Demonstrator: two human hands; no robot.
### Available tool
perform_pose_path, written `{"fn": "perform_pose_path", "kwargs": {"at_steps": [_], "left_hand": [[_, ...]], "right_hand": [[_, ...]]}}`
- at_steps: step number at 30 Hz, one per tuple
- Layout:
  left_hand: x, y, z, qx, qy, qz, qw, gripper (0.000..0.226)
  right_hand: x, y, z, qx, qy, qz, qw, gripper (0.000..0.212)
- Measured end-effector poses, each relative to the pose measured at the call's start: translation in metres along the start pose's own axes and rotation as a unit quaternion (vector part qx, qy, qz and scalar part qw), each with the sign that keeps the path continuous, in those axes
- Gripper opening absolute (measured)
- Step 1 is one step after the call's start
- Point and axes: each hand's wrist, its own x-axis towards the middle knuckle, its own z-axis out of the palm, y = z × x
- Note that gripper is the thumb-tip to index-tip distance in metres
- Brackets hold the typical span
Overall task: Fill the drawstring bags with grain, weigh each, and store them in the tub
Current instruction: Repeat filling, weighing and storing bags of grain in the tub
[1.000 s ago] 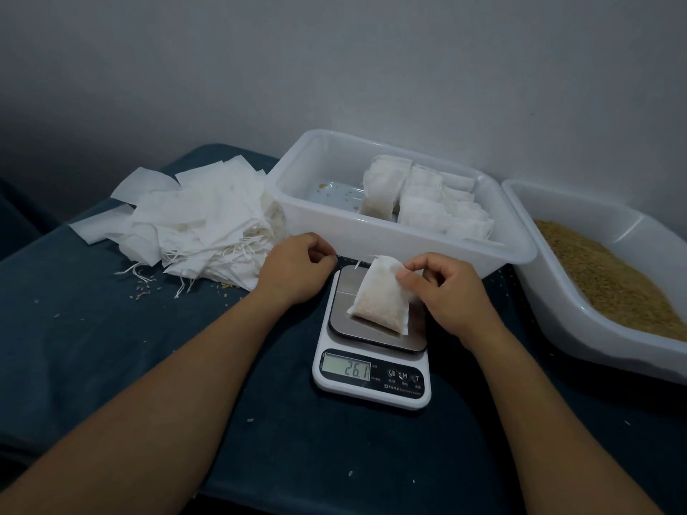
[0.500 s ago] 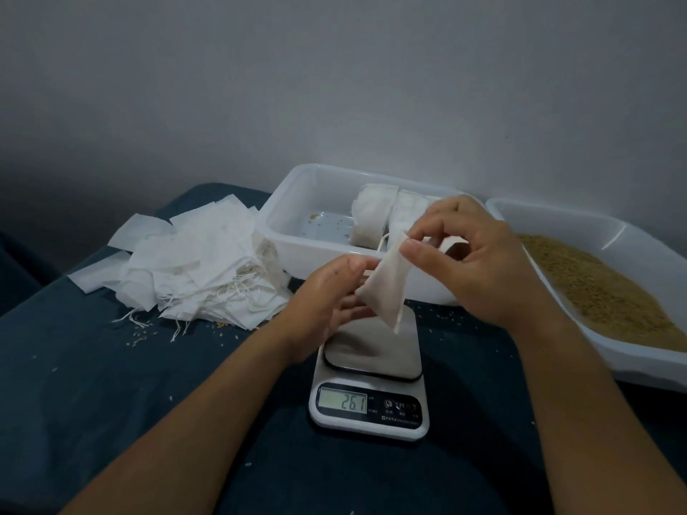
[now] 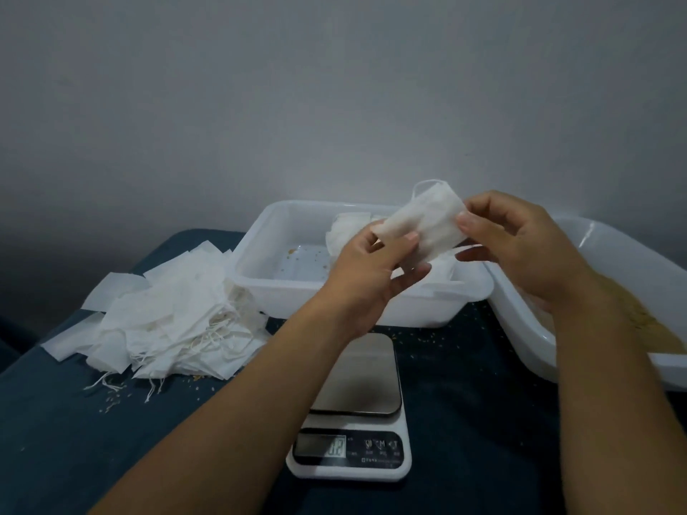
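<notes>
Your left hand (image 3: 375, 269) and right hand (image 3: 520, 247) pinch opposite ends of a soft, light, grain-filled drawstring bag (image 3: 423, 226) above the tub (image 3: 282, 291); it likely sags, so support its filled body.

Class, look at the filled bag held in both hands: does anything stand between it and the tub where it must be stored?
Nothing visible does. The bag, pinched by the left hand and right hand, hangs above the open tub, which has no lid. Stored bags fill its right part; bare floor shows to their left.
</notes>
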Motion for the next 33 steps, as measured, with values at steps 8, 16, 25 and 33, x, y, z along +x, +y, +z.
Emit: {"fn": "perform_pose_path", "kwargs": {"at_steps": [8, 16, 25, 33], "left_hand": [[0.051, -0.017, 0.067, 0.25, -0.058, 0.008, 0.966, 0.034], [0.084, -0.056, 0.097, 0.315, -0.036, 0.0, 0.948, 0.03], [0.093, -0.065, 0.11, 0.298, -0.001, 0.018, 0.954, 0.037], [0.091, -0.061, 0.115, 0.3, 0.012, 0.034, 0.953, 0.037]], "right_hand": [[-0.013, 0.026, -0.054, -0.012, 0.08, 0.05, 0.995, 0.019], [-0.012, 0.057, -0.086, -0.081, 0.121, 0.098, 0.984, 0.02], [-0.018, 0.063, -0.101, -0.159, 0.176, 0.094, 0.967, 0.023], [-0.019, 0.056, -0.095, -0.134, 0.174, 0.087, 0.972, 0.023]]}}
